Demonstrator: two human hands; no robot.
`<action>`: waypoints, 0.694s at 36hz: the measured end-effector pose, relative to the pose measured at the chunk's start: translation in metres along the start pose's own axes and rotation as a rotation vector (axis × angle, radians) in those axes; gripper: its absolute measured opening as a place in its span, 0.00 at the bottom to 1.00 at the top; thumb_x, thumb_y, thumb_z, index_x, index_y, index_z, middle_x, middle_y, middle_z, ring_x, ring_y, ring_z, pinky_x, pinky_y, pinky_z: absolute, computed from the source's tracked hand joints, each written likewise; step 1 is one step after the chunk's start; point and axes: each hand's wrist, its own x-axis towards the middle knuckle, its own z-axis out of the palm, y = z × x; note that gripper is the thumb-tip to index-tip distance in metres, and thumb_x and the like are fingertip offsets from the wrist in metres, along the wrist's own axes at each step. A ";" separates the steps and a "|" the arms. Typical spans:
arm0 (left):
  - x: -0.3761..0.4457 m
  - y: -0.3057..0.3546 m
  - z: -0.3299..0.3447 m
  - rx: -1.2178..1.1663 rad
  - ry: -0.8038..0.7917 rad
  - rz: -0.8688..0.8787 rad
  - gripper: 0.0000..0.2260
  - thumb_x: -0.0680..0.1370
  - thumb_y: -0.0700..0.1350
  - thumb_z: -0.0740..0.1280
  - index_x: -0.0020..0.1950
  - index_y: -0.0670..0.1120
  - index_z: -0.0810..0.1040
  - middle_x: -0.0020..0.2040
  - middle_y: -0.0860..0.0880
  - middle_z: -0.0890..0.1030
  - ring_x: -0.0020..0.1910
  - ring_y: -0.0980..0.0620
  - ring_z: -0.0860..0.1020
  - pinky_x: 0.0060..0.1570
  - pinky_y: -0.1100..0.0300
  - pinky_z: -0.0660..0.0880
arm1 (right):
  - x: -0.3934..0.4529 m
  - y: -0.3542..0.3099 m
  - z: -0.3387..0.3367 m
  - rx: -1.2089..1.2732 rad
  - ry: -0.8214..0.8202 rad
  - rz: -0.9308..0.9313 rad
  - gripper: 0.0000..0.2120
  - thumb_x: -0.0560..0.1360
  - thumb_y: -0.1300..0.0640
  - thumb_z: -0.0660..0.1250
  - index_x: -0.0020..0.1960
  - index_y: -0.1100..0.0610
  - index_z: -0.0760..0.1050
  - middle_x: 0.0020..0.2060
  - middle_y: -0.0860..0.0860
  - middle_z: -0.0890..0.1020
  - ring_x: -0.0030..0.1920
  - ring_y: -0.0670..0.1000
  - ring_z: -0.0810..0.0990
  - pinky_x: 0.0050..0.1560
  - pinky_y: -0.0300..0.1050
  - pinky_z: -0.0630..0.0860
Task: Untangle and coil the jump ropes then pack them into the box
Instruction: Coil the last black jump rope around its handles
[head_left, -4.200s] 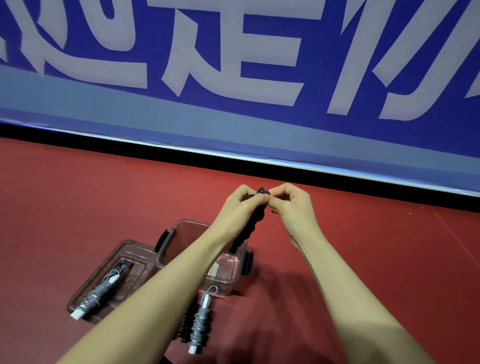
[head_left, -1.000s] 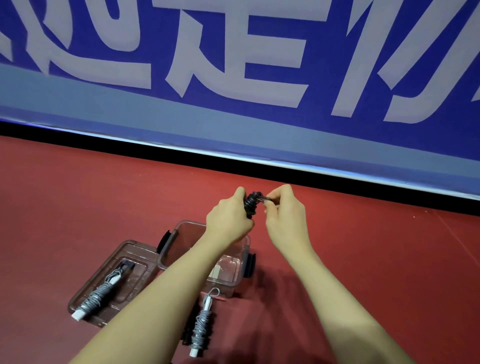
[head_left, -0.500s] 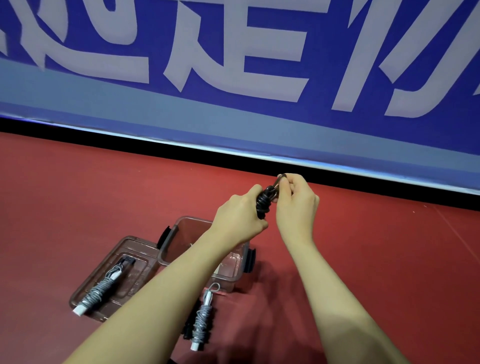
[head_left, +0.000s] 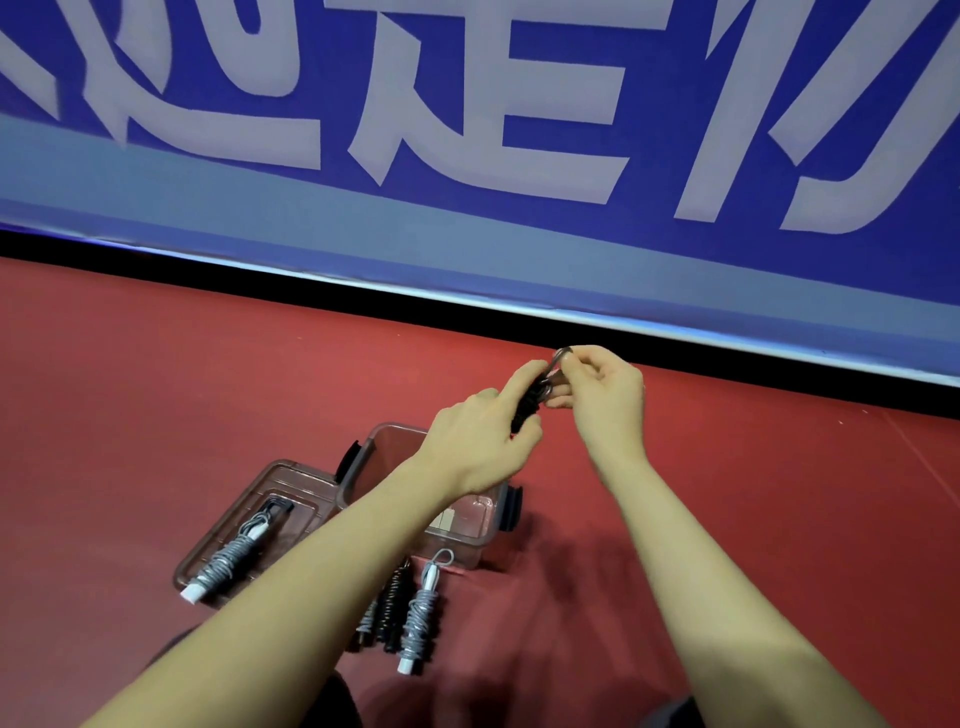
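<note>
**Last loop could slip loose**

If the end loop escapes the pinch, the black jump rope (head_left: 527, 410) would likely unwind, judging by its springy coils. The left hand (head_left: 480, 441) grips the bundle, fingers curled round it. The right hand (head_left: 602, 395) pinches its far end. Both hover above the box (head_left: 363, 457).

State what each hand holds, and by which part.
Left hand grips the black coiled jump rope around its bundle; right hand pinches its loose end loop at the top.
</note>
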 end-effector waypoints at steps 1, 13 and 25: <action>-0.003 -0.001 -0.003 -0.018 -0.019 -0.020 0.23 0.80 0.52 0.53 0.74 0.63 0.51 0.53 0.46 0.77 0.52 0.42 0.75 0.46 0.52 0.68 | -0.002 -0.001 -0.001 0.001 -0.029 0.013 0.12 0.77 0.66 0.61 0.38 0.55 0.76 0.30 0.55 0.79 0.30 0.52 0.79 0.34 0.43 0.78; -0.048 -0.005 -0.032 -0.369 0.102 -0.207 0.17 0.80 0.50 0.57 0.68 0.64 0.60 0.46 0.49 0.81 0.39 0.49 0.79 0.48 0.51 0.76 | -0.034 -0.029 0.017 0.070 -0.376 0.104 0.06 0.79 0.63 0.62 0.52 0.58 0.76 0.39 0.50 0.81 0.37 0.46 0.80 0.37 0.38 0.78; -0.087 -0.104 0.040 -0.335 0.109 -0.506 0.19 0.79 0.49 0.60 0.69 0.58 0.62 0.50 0.49 0.80 0.41 0.50 0.78 0.43 0.58 0.71 | -0.075 0.102 0.087 -0.352 -0.343 0.385 0.11 0.77 0.61 0.61 0.37 0.57 0.76 0.27 0.51 0.79 0.24 0.48 0.73 0.26 0.37 0.70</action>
